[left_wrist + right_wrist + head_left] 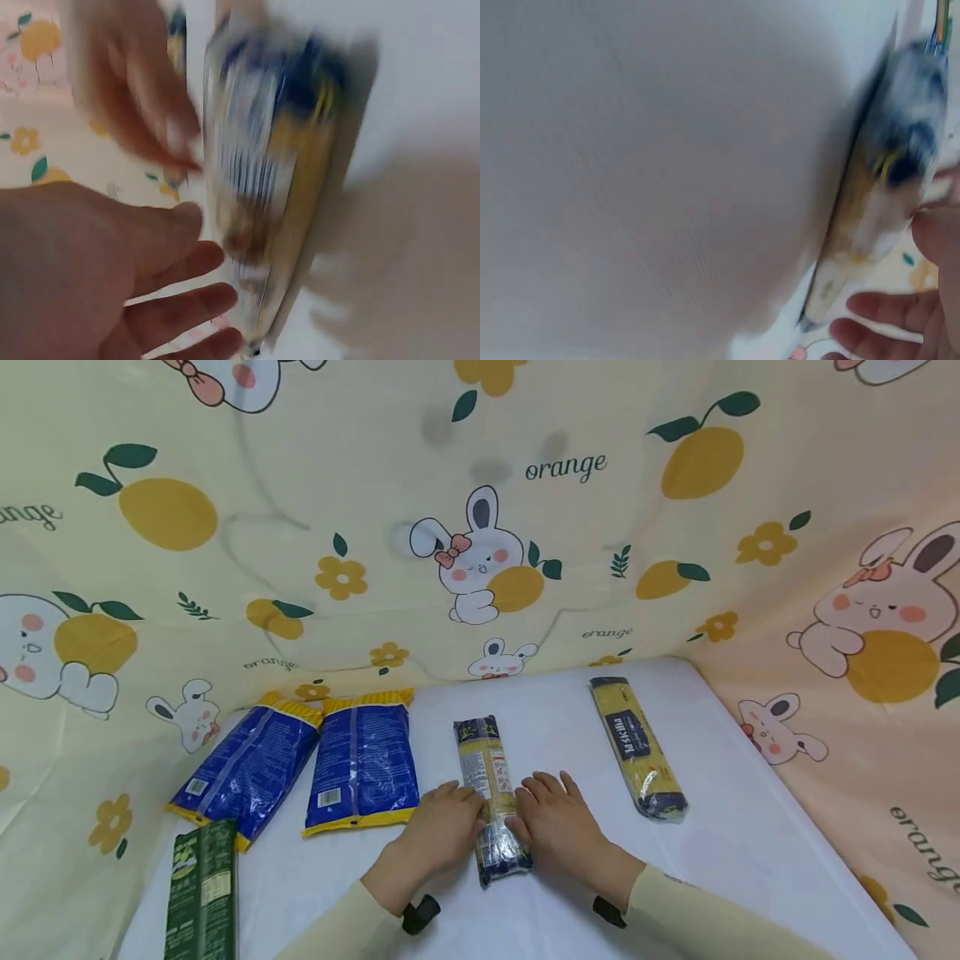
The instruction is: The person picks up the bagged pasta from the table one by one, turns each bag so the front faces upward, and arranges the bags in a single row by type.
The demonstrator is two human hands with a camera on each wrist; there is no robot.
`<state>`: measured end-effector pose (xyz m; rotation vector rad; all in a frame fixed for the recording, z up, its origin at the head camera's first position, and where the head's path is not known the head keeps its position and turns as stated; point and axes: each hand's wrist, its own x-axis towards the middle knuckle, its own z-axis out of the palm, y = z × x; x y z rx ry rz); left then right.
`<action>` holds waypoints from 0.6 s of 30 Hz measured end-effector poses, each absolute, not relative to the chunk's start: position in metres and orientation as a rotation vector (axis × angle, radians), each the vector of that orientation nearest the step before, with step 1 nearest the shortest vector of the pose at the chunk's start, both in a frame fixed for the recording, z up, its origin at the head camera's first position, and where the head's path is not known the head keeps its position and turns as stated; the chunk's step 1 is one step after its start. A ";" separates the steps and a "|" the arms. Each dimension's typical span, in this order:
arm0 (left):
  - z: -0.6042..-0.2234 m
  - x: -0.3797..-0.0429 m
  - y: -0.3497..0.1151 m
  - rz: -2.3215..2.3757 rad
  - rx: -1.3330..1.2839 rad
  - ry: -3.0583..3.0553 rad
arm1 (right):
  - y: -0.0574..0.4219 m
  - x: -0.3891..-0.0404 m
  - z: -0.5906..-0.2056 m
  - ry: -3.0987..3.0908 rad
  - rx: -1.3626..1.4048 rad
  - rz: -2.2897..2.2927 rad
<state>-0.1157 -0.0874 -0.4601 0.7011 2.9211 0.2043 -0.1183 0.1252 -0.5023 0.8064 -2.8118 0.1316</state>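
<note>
A long clear-and-navy packet of spaghetti [486, 777] lies on the white table, its printed back with a barcode facing up. To its left is my left hand [442, 827], fingers loosely extended along the packet's edge. On the other side my right hand [558, 822] lies with fingers spread and thumb by the packet. In the left wrist view the left hand [112, 270] has its fingertips close beside the packet [255, 195]. The right wrist view shows the right hand [930, 285] partly, next to the blurred packet [877, 202]. Whether the fingers touch it is hard to tell.
A second spaghetti packet [637, 747] lies to the right, label up. Two blue-and-yellow bags [363, 764] lie side by side on the left, and a dark green packet [201, 893] lies nearer, at the table's left edge. A patterned cloth [360, 485] hangs behind.
</note>
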 end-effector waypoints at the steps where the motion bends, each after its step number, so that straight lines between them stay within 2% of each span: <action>1: -0.459 -0.124 -0.088 0.194 0.699 2.962 | 0.126 -0.112 -0.502 -2.770 0.791 0.121; 10: -0.469 -0.210 -0.074 0.087 0.669 3.184 | 0.128 -0.081 -0.509 -2.604 0.695 0.029; 18: -0.497 -0.251 -0.062 0.068 0.633 3.167 | 0.118 -0.077 -0.514 -2.632 0.642 -0.007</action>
